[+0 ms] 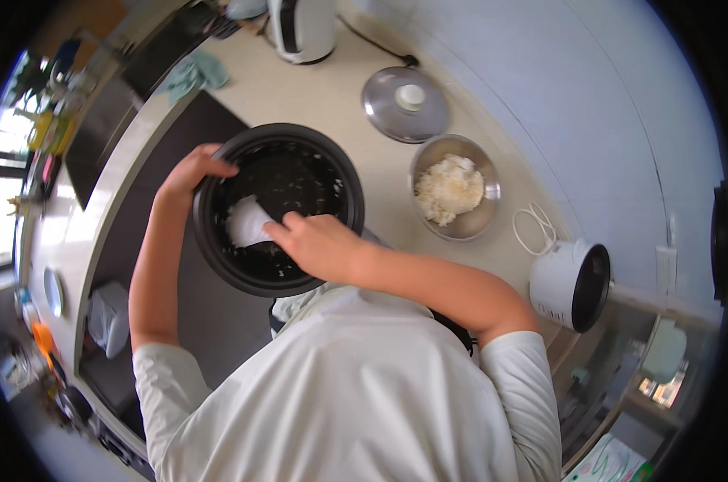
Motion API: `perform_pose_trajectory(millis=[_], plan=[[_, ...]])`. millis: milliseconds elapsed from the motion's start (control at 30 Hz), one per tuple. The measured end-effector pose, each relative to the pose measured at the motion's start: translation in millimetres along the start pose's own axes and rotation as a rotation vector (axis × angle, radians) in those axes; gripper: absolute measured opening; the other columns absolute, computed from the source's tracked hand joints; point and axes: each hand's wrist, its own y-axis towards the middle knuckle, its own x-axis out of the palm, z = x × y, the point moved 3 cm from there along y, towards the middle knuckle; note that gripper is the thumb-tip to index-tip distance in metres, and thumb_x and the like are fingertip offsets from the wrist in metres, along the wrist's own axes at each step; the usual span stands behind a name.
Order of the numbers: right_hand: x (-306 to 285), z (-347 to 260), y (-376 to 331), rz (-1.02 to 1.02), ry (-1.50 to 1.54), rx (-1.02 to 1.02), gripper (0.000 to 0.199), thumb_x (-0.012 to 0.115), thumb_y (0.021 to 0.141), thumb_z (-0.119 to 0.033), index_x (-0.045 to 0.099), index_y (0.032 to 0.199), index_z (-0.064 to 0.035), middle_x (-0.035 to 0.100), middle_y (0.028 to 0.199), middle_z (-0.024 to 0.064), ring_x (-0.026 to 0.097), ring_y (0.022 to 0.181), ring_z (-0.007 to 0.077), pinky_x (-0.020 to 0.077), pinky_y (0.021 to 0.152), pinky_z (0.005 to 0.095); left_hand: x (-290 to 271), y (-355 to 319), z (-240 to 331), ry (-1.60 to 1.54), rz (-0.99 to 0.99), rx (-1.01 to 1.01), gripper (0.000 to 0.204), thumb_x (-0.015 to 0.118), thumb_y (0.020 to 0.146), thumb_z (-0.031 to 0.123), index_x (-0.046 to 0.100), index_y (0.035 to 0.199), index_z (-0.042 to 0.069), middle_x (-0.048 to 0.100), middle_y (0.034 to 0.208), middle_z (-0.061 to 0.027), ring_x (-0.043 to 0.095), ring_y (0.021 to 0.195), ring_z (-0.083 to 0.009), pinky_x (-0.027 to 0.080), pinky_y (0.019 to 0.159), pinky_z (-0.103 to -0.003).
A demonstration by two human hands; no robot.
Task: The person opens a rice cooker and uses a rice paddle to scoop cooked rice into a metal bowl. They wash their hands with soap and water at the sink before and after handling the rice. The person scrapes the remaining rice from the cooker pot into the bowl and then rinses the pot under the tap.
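Note:
My left hand (190,172) grips the far left rim of a black inner cooking pot (332,173), holding it tilted over the counter edge. Inside the pot my right hand (316,243) holds a white rice paddle (246,222), its blade against the dark inner wall. Rice grains cling to the pot's inside. A steel bowl (486,221) with a heap of cooked rice (448,189) stands on the counter just right of the pot.
A round steel lid (405,104) with a white knob lies behind the bowl. A white rice cooker body (571,284) with its white cord (533,229) stands at the right. A white kettle (302,29) and a green cloth (195,74) are at the back.

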Motion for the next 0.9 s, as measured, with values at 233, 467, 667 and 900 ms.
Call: perform_pose_trajectory(millis=[233, 467, 667, 900], plan=[[24, 14, -5, -0.001, -0.110, -0.078, 0.016, 0.058, 0.069, -0.005, 0.052, 0.084, -0.0014, 0.055, 0.081, 0.0153, 0.060, 0.073, 0.0278, 0.0504, 0.061, 0.0350, 30, -49, -45, -0.610, 0.373, 0.088, 0.034, 0.051, 0.062, -0.003, 0.057, 0.095, -0.004, 0.062, 0.081, -0.0131, 0.062, 0.067, -0.0208, 0.054, 0.066, -0.031], [45, 22, 21, -0.109, -0.012, -0.282, 0.021, 0.054, 0.075, -0.003, 0.055, 0.096, -0.0028, 0.050, 0.088, 0.0109, 0.050, 0.086, 0.0259, 0.0429, 0.073, 0.0371, 34, -106, -113, -0.949, 0.740, 0.237, 0.036, 0.049, 0.065, -0.004, 0.052, 0.101, -0.004, 0.061, 0.086, -0.0144, 0.063, 0.070, -0.0232, 0.056, 0.066, -0.033], [52, 88, 47, 0.184, 0.394, -0.509, 0.016, 0.060, 0.076, -0.005, 0.058, 0.092, -0.0022, 0.056, 0.091, 0.0099, 0.055, 0.085, 0.0260, 0.0454, 0.073, 0.0339, 39, -88, -154, -0.874, 1.015, 0.444, 0.034, 0.048, 0.068, -0.003, 0.052, 0.101, -0.006, 0.061, 0.087, -0.0157, 0.064, 0.071, -0.0239, 0.057, 0.064, -0.033], [82, 202, 25, 0.404, 0.618, -0.375, 0.006, 0.058, 0.077, -0.004, 0.058, 0.080, 0.0015, 0.057, 0.074, 0.0152, 0.057, 0.067, 0.0306, 0.0458, 0.059, 0.0333, 43, -56, -202, -0.740, 0.957, 0.770, 0.027, 0.050, 0.086, 0.013, 0.055, 0.107, -0.004, 0.064, 0.096, -0.0146, 0.064, 0.081, -0.0219, 0.055, 0.071, -0.032]])
